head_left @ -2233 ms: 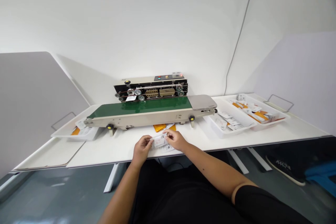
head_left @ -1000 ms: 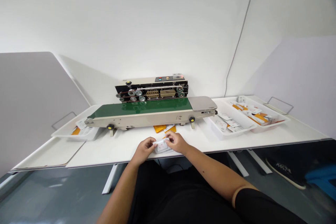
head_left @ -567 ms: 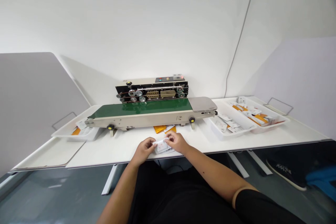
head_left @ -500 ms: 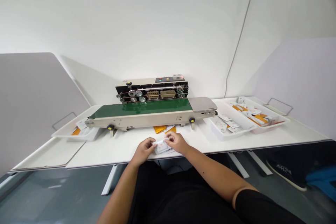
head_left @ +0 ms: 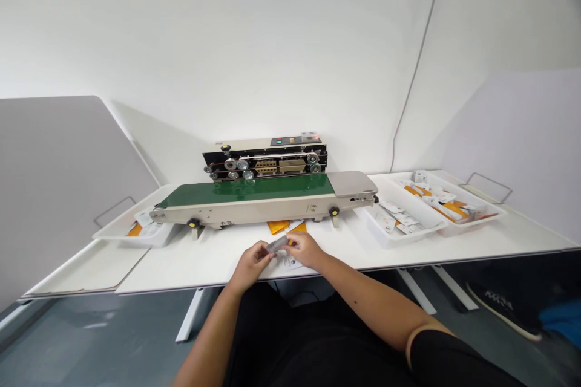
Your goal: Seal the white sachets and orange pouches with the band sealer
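My left hand point(head_left: 249, 265) and my right hand point(head_left: 305, 249) meet at the white table's near edge, both pinching one small clear packet point(head_left: 277, 245) held edge-on between them. Under the hands lies a white printed packet point(head_left: 289, 262) flat on the table point(head_left: 190, 260). Just beyond, orange and white packets point(head_left: 285, 227) lie under the front of the band sealer. The sealer's green conveyor belt point(head_left: 254, 188) runs left to right in front of its roller head point(head_left: 265, 163).
Two white trays point(head_left: 403, 224) point(head_left: 454, 205) with several packets stand at the right. Another white tray point(head_left: 136, 231) with packets sits at the belt's left end, beside a flat tray point(head_left: 86, 263). Grey partitions flank the table. A cable runs up the wall.
The packet between my hands has been lifted and turned from flat to edge-on. The view has shifted slightly downward.
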A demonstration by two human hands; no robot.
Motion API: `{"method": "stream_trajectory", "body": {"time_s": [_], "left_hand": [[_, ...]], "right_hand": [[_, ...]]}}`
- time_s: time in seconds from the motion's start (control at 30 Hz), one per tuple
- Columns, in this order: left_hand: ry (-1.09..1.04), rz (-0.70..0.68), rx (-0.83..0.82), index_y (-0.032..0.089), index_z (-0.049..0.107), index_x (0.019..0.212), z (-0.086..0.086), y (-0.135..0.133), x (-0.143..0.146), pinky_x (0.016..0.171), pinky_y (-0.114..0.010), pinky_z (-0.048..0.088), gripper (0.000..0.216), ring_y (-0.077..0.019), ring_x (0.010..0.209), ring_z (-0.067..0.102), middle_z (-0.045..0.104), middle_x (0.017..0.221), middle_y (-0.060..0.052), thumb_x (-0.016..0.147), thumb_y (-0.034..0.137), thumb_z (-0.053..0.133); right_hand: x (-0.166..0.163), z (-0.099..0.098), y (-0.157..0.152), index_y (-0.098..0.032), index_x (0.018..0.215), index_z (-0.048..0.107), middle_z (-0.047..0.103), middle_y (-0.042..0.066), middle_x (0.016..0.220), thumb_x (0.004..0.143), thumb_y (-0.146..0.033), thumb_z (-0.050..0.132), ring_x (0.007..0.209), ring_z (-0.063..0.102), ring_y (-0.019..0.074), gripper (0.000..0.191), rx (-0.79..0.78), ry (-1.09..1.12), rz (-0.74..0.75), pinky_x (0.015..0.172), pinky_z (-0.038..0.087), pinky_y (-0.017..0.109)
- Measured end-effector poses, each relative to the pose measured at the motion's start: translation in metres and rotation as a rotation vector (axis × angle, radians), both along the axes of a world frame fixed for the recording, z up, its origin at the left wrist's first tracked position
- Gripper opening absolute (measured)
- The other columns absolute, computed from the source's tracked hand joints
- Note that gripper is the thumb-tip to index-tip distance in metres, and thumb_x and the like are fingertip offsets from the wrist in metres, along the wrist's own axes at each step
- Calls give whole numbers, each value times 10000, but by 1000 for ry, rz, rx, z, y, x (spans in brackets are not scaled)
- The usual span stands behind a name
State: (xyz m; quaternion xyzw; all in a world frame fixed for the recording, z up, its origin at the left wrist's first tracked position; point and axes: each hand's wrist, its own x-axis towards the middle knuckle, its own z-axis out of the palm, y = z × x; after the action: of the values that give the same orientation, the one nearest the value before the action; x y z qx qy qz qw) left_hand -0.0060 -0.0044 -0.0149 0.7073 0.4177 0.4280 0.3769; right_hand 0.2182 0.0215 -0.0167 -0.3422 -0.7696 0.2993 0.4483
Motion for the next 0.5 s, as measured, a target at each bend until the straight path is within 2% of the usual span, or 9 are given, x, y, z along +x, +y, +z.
{"method": "stream_trajectory", "body": {"time_s": [0.1,0.23,0.37,0.43,0.5], "left_hand": [[54,-3,22,204,670,945,4,-3,1,893,-373,555,237,-242,955,705,750,986,-67,901,437,685],[108,11,28,211,696,983,6,-3,1,881,-377,556,232,-247,941,706,748,975,-69,915,430,661],[131,17,35,213,698,975,5,-3,1,858,-359,547,209,-245,931,700,747,981,-69,915,409,656],[142,19,43,212,700,970,5,-2,1,843,-350,543,200,-240,915,696,746,978,-67,917,399,650],[155,23,52,212,705,971,6,-3,1,818,-339,538,196,-233,886,690,742,952,-61,920,392,646]], "right_hand": [[11,19,12,-220,965,681,709,19,839,934,-346,619,764,672,178,144,-100,186,0,700,523,288],[53,76,49,-207,1086,633,706,22,851,940,-462,592,653,654,144,296,-101,398,-119,628,536,260],[112,136,95,-170,1238,624,699,30,851,937,-404,575,564,578,108,384,1,407,-468,524,464,207],[138,153,115,-152,1209,653,708,50,883,925,-343,581,565,563,108,351,-20,378,-675,508,436,208],[157,160,133,-135,1173,671,707,55,842,897,-245,592,563,563,111,307,-140,362,-789,513,423,212]]}}
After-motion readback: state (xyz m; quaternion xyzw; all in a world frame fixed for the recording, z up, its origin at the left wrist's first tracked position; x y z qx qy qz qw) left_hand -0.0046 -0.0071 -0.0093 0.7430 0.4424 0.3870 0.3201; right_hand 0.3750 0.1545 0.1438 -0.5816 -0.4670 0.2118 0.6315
